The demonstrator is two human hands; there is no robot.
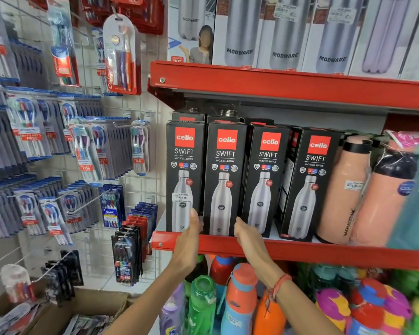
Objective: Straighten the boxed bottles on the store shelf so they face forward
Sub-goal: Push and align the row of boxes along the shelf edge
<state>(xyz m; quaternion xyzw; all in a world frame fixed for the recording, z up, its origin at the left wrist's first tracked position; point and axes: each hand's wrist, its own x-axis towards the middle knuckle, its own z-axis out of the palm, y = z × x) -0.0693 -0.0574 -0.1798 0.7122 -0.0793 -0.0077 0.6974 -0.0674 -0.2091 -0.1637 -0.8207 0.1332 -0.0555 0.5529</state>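
My left hand (188,240) and right hand (248,234) bracket the second box (224,180) low on the red shelf (300,252), fingers pressed flat to its sides rather than curled round it. It already faces me fairly squarely. I think small, even twists from both palms suit best (the third box (264,180) and fourth box (307,184) sit angled, their sides showing), keeping the base on the shelf.

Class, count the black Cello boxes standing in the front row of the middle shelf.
4 in a row: far-left box, second box, third box, fourth box. More stand behind, partly hidden.
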